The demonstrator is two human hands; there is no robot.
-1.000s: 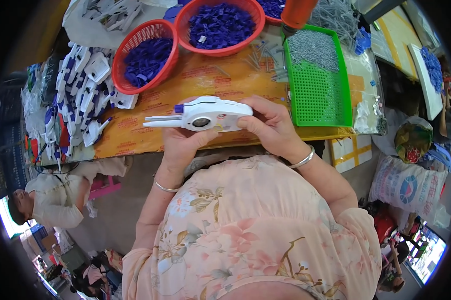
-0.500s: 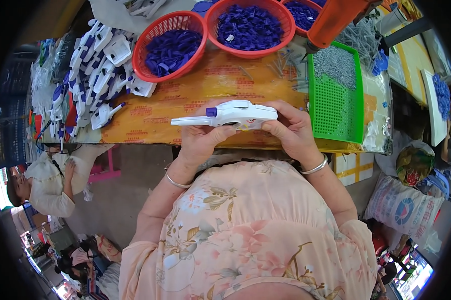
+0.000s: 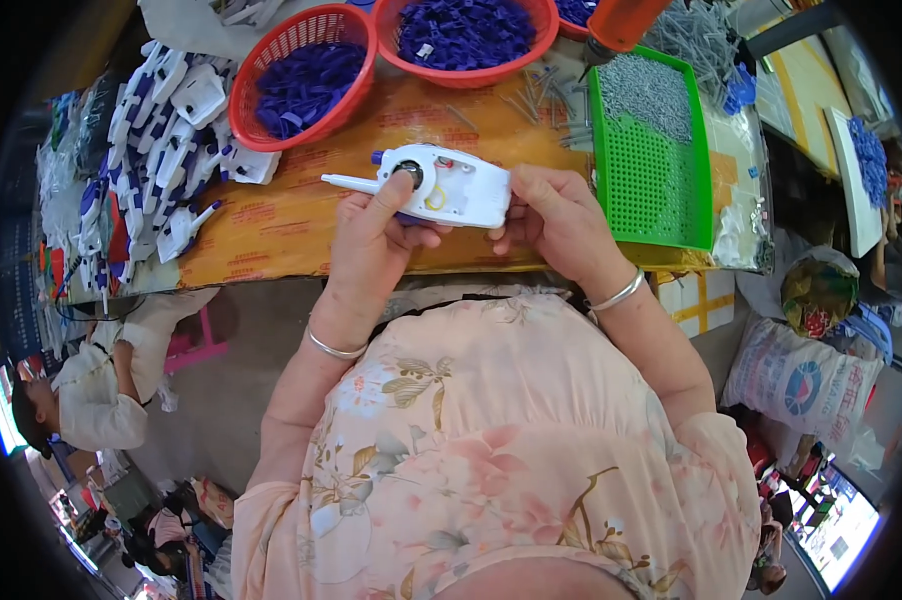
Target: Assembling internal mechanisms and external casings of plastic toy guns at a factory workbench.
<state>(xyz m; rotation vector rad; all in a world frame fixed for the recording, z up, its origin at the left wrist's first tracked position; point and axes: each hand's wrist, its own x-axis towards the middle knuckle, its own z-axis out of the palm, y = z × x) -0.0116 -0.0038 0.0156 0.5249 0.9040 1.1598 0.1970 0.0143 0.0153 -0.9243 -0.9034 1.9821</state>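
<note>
Between my hands, over the table's near edge, is a white plastic device housing [image 3: 471,190]. A thin white stem sticks out of its left end beside a small purple part. Its inner side faces up, showing a dark round part and a bit of yellow wire. My left hand [image 3: 379,222] grips the stem end, thumb pressed near the dark round part and fingers underneath. My right hand [image 3: 561,220] pinches the wide right end between thumb and fingers; some fingertips are hidden beneath it.
Red baskets [image 3: 356,112] of purple parts stand at the back. White-and-purple housings [image 3: 161,140] are heaped at left. A green tray [image 3: 704,190] of small metal screws lies at right, under an orange power screwdriver [image 3: 621,22]. Loose metal pins [image 3: 531,98] lie beside it. A person [image 3: 96,385] sits at left.
The housing has turned from edge-on to show its inner side, moving slightly left and away from me. My left thumb now lies over it. The whole view has shifted a little.
</note>
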